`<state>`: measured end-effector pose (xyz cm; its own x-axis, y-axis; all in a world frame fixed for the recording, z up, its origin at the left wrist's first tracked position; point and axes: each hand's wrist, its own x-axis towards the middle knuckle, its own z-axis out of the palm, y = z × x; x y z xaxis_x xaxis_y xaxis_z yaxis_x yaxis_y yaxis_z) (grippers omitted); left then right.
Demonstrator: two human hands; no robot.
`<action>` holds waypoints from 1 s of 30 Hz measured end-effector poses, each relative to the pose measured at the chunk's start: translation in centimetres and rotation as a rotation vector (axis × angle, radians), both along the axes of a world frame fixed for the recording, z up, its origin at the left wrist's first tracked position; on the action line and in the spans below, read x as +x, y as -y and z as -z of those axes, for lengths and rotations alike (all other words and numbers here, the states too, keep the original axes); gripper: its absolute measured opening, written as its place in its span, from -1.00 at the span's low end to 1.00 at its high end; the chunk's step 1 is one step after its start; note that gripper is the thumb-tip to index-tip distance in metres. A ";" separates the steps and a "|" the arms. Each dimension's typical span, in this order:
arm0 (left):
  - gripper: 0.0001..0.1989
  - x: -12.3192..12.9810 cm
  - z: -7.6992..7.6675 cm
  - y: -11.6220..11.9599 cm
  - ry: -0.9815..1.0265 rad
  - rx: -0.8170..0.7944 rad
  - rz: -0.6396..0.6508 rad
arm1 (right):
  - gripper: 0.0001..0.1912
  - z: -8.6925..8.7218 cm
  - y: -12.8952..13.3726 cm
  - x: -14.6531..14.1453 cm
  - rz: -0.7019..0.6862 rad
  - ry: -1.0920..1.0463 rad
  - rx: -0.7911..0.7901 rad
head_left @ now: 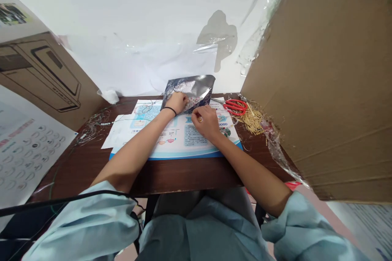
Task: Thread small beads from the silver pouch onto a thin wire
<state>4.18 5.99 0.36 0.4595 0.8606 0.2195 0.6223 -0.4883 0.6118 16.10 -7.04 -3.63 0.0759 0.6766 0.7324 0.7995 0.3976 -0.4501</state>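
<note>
My left hand (178, 102), with 1 black band (170, 110) at its wrist, is curled over the silvery pouch (199, 86) in the center of the frame; I cannot tell whether its fingers pinch anything. My right hand (207, 121) is beside the pouch's lower right edge, thumb and forefinger drawn close; what may be between them is too small to tell. Under my hands lie printed sheets (165, 151) on the dark table (190, 177). Right of center, 1 pair of red-handled scissors (235, 107) rests beside golden sticks (253, 121). Tangled clear line (92, 127) lies left of center. 2 cardboard boxes (324, 89) flank the table, left and right.
</note>
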 end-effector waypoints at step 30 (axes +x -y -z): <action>-0.88 -4.3 3.5 8.1 0.995 -0.908 0.075 | -0.86 0.5 0.3 -1.2 -0.061 -0.100 -0.058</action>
